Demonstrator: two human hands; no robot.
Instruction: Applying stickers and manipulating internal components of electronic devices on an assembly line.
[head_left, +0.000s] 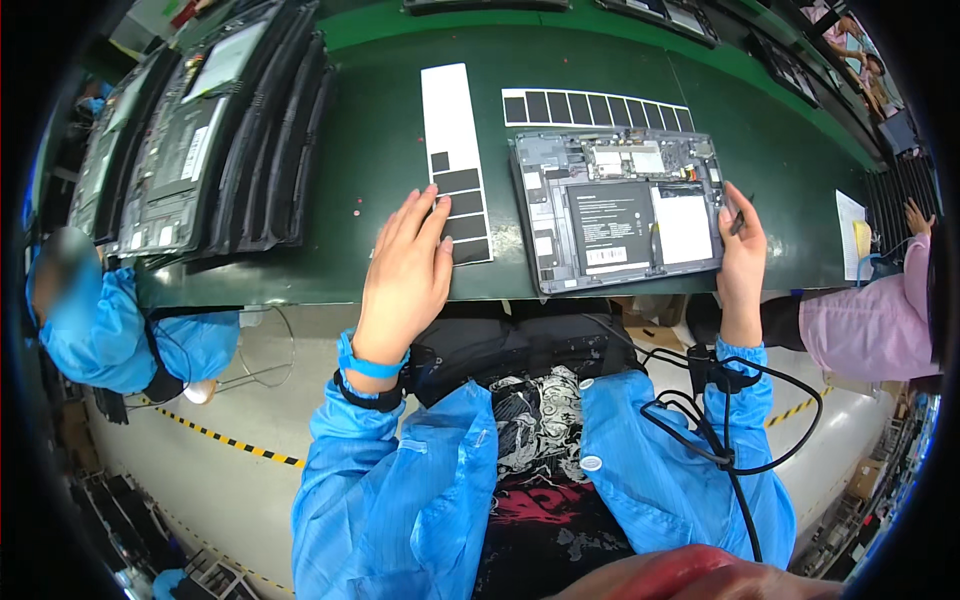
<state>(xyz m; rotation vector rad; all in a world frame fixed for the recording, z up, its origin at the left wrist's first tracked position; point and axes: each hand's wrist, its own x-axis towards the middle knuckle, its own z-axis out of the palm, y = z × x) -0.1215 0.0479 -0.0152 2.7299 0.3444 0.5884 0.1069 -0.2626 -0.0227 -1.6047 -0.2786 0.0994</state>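
Observation:
My left hand (408,262) lies with its fingers stretched out, the tips resting on a white backing strip (446,115) that carries black rectangular stickers (467,228). To its right, flat on the green bench, is an opened tablet (545,160) with its circuit board, black battery (610,225) and a white panel (682,225) exposed. Along the tablet's right edge is my right hand (742,265), its fingers closed around a thin dark tool (738,222) whose exact kind is hard to make out. Those fingers are beside or touching the tablet's edge.
Another strip of black stickers (560,107) lies just beyond the tablet. Several opened tablets in dark trays (190,150) stand stacked at the left. A looped black cable (800,430) hangs by my right forearm. Co-workers in blue (100,325) and pink (870,330) sit on either side.

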